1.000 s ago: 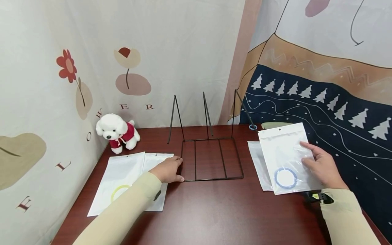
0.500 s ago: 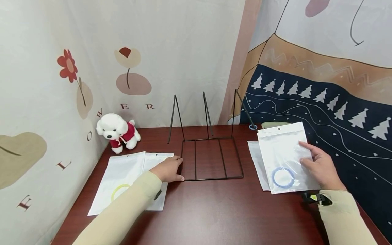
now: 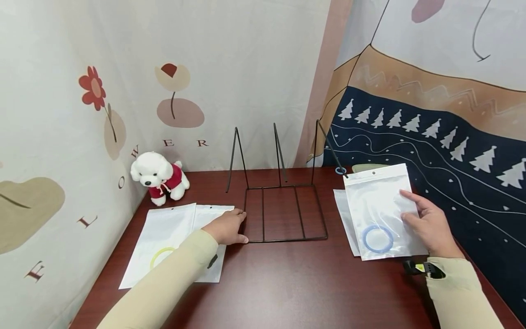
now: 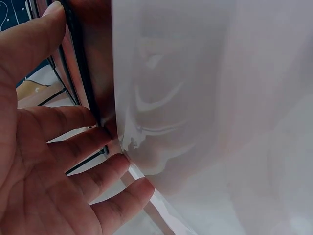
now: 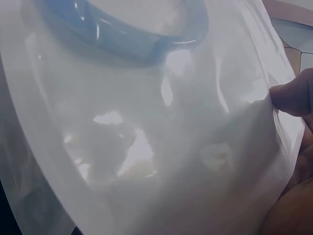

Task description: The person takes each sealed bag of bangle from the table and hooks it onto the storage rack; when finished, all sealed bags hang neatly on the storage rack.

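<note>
— In the head view, where to find the white bag (image 3: 370, 205)?
— Just right of the wire rack (image 3: 263, 214), lapping over another bag (image 3: 346, 219), with a blue ring (image 3: 364, 238) showing low down. Pinched at the right edge by the right hand (image 3: 431, 230).
— And the left hand (image 3: 227, 227)?
— Touching the rack's left side.
— And in the left wrist view?
— Fingers (image 4: 105, 172) long and spread apart, not curled round anything, close by the rack and the edge of a left-side bag (image 4: 210, 88).
— And in the right wrist view?
— Thumb (image 5: 296, 93) clamped on the white bag's edge. Shiny and wrinkly, so probably light, floppy and a bit slippery. Ring likely harder.
— Best place to hold?
— Perhaps the top strip (image 3: 388, 172), or both side edges, to stop any folding. Pinch gently: likely easy to crease, hard to break.
</note>
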The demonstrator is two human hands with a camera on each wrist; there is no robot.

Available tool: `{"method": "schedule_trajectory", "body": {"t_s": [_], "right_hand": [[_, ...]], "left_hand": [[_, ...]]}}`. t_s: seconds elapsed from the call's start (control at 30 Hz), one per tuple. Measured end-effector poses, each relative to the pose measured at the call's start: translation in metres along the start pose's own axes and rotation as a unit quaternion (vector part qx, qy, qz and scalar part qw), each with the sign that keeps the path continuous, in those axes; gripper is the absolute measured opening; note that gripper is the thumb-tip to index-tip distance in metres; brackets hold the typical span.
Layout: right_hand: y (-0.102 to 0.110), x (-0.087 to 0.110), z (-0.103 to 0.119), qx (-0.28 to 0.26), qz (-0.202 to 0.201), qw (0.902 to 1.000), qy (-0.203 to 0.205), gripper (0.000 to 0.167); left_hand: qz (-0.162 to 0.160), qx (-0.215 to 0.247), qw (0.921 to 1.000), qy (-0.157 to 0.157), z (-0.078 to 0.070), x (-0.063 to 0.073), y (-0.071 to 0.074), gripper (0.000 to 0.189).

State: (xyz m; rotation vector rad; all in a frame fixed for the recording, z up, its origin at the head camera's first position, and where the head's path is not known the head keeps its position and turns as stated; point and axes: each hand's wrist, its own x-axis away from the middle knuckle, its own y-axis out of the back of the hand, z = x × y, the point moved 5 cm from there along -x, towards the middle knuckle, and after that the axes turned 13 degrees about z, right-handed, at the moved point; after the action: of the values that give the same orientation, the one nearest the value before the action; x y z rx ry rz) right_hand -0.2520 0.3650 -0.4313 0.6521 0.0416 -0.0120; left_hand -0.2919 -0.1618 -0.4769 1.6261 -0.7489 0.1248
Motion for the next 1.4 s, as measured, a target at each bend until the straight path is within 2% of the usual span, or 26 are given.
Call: {"method": "schedule_trajectory", "body": {"t_s": [0.3, 0.7, 1.17, 1.4], "right_hand": [[-0.001, 0.003, 0.007, -0.001, 0.004, 1.0, 0.0, 0.059], [-0.002, 0.008, 0.012, -0.009, -0.013, 0.9997, 0.017, 0.059], [-0.002, 0.016, 0.031, -0.033, -0.017, 0.9966, 0.073, 0.058], [-0.005, 0.019, 0.037, -0.041, -0.007, 0.9956, 0.084, 0.058]], "left_hand": [[-0.001, -0.002, 1.0, -0.003, -0.002, 0.0, 0.002, 0.087], [0.0, -0.001, 1.0, -0.003, -0.003, 0.0, 0.001, 0.087], [-0.003, -0.003, 1.0, -0.009, -0.002, 0.0, 0.0, 0.086], [-0.002, -0.002, 1.0, -0.009, -0.002, 0.001, 0.001, 0.086]]}}
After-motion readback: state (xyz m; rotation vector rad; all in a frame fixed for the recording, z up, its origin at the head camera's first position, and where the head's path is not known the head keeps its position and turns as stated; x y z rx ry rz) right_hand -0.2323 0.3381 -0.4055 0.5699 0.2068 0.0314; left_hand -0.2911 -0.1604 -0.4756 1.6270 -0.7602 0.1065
